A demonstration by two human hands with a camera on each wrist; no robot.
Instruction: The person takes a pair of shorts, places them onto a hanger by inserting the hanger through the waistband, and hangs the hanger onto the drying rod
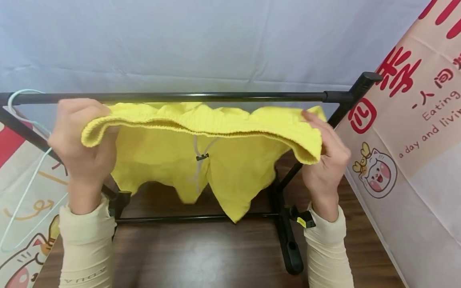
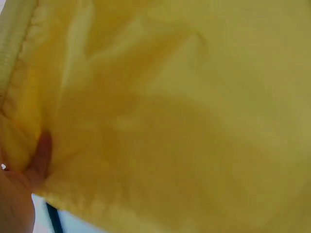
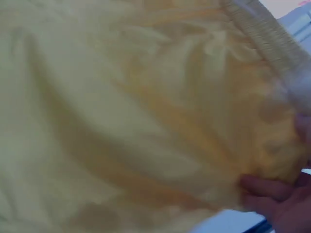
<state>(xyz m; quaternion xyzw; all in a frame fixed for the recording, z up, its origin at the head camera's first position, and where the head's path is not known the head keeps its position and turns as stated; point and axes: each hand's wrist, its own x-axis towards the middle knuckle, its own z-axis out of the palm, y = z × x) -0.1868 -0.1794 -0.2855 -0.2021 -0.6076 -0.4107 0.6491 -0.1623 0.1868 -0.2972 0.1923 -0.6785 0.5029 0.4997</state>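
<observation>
Yellow shorts (image 1: 237, 160) with an elastic waistband hang between both hands, just in front of a black rail. A pale drawstring with a dark cord stopper (image 1: 202, 157) dangles at the middle front. My left hand (image 1: 84, 140) grips the waistband's left end, and my right hand (image 1: 325, 154) grips its right end. In the left wrist view a finger (image 2: 43, 153) lies against the yellow cloth. In the right wrist view, fingers (image 3: 267, 189) hold the cloth near the gathered waistband. The rest of the left hand is mostly hidden there.
The black rail (image 1: 216, 97) of a garment rack runs across behind the shorts, with a lower bar (image 1: 201, 218) and a foot (image 1: 291, 252) on the brown wooden surface. A light blue hanger (image 1: 27, 188) hangs at the rail's left end. Printed cloth (image 1: 425, 160) stands at right.
</observation>
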